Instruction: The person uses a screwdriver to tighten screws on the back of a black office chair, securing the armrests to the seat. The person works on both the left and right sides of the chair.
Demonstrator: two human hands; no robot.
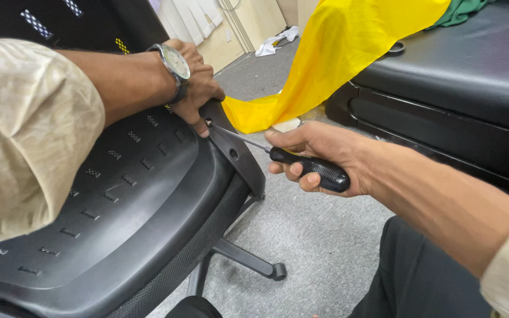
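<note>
A black office chair lies tipped over, its plastic seat underside [136, 194] facing up at the left. My left hand [192, 82], with a wristwatch [175, 62] on the wrist, grips the chair's edge by a black bracket [237, 153]. My right hand [313, 150] holds a screwdriver [310, 166] by its black handle. The metal shaft runs up and left, and its tip sits on a screw at the top of the bracket, just under my left fingers.
A yellow cloth [331, 53] hangs from a black padded bench [460, 82] at the right down to the grey carpet [313, 235]. A chair leg with a caster end [266, 268] sticks out below. White items lie on the floor far back.
</note>
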